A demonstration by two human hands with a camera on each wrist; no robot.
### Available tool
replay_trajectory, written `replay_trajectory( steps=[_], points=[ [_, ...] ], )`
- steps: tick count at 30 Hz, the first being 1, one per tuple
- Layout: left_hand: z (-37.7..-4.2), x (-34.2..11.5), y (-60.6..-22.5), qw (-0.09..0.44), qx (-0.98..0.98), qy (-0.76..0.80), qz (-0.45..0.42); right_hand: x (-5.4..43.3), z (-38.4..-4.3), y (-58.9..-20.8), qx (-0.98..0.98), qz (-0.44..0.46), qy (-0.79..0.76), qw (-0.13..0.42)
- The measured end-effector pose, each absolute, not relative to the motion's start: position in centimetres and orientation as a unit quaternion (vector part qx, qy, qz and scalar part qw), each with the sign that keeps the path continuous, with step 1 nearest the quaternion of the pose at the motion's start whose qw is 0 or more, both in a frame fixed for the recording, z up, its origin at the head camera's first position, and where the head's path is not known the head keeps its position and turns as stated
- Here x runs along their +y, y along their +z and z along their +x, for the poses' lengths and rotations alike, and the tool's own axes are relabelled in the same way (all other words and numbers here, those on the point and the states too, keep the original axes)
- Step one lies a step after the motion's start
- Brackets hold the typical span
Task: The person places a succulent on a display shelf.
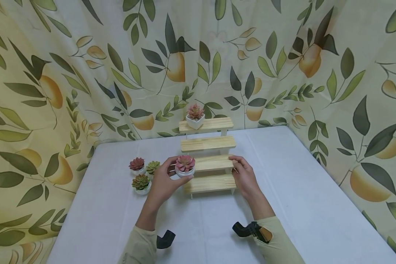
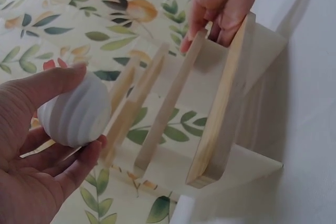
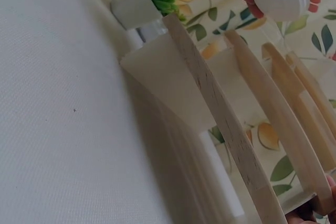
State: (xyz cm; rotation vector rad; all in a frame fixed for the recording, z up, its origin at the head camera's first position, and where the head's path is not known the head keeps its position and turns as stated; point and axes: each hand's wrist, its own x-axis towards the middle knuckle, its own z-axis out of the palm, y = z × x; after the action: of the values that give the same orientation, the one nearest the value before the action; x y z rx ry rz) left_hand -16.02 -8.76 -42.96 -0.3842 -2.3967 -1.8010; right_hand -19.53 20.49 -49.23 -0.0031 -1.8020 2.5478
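My left hand (image 1: 161,183) holds a small potted succulent (image 1: 185,164) between thumb and fingers, at the left end of the stand's lower steps. The plant is pink, and its white pot (image 2: 79,111) has swirled ribs. With curled fingers, my right hand (image 1: 246,176) grips the right end of a step, second from the bottom, on the wooden tiered display stand (image 1: 211,183). In the left wrist view those right fingers (image 2: 228,22) reach in between the two lowest boards. Another pink succulent (image 1: 195,116) in a white angular pot sits on the top step, toward its left end.
Left of the stand, a dark red succulent (image 1: 136,165), a light green one (image 1: 152,167) and a green-brown one (image 1: 141,182) stand in white pots on the white-covered table (image 1: 303,205). A leaf-and-fruit patterned curtain (image 1: 217,47) hangs behind the table.
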Motion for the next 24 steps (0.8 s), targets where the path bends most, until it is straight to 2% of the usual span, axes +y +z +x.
replay_trajectory(
  steps=[9,17,24],
  points=[
    [-16.7,-7.9,-42.7,0.077,-0.786,-0.604,-0.109,20.4,-19.4,-49.1,-0.571,-0.001,0.821,0.014],
    [-17.4,-6.9,-42.9,0.12,-0.767,-0.624,-0.086,20.4,-19.3,-49.3,-0.578,0.001,0.816,0.018],
    [-18.0,-5.8,-42.5,0.137,-0.762,-0.627,-0.08,20.5,-19.4,-49.3,-0.571,0.003,0.821,0.017]
  ],
)
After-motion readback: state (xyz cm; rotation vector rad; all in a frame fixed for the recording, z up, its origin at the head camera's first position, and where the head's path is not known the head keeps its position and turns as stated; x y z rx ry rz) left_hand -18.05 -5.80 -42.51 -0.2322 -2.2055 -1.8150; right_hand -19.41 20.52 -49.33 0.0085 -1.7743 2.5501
